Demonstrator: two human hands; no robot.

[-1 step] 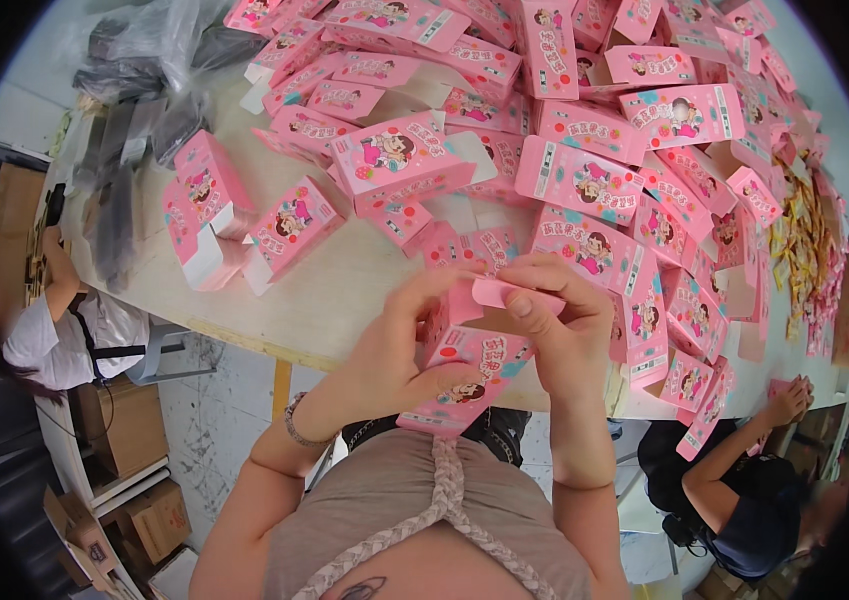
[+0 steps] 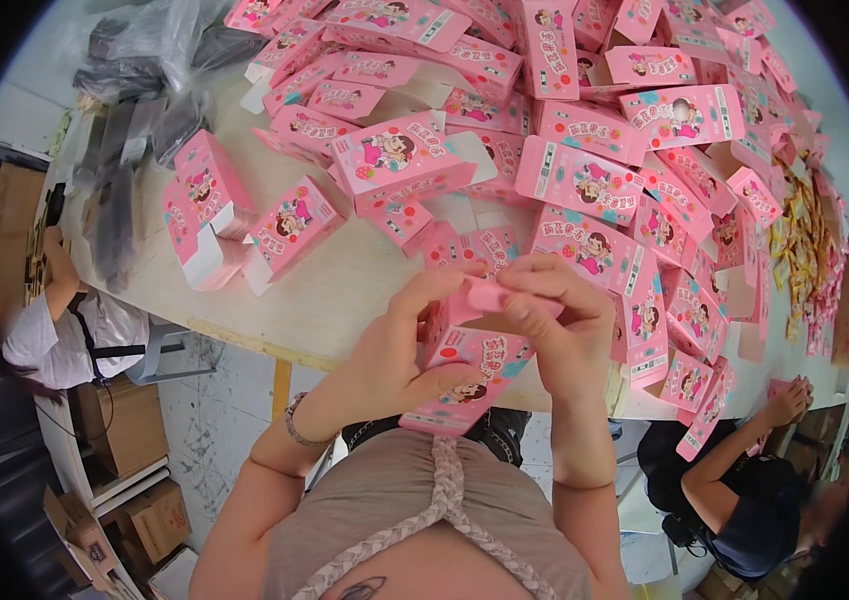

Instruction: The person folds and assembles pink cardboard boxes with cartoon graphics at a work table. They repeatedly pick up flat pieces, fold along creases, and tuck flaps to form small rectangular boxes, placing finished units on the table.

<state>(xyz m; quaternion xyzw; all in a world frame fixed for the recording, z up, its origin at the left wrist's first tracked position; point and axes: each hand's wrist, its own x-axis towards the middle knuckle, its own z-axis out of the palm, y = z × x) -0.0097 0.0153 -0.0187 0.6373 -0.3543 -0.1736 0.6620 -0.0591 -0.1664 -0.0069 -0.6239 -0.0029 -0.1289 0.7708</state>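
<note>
A pink printed carton (image 2: 469, 375) is held between both hands just over the table's near edge, its upper end uncovered. My left hand (image 2: 414, 335) wraps its left side, thumb across the printed front. At the upper right, my right hand (image 2: 559, 310) pinches the top flap (image 2: 487, 294) between thumb and fingers. The carton's inside is mostly hidden by the flap and fingers. Close beyond the hands lie more pink cartons (image 2: 584, 240) of the same print, heaped on the table.
Two pink cartons with raised flaps (image 2: 294, 230) stand on the table (image 2: 234, 315) at left. Clear plastic bags (image 2: 144, 60) lie far left, yellow sachets (image 2: 799, 250) far right. One person (image 2: 84, 330) sits at left, another (image 2: 744, 490) at right. Brown cardboard boxes (image 2: 124, 425) fill a shelf.
The carton's top flap bends differently under my right fingers, its edge now folded over more. My hands have barely shifted.
</note>
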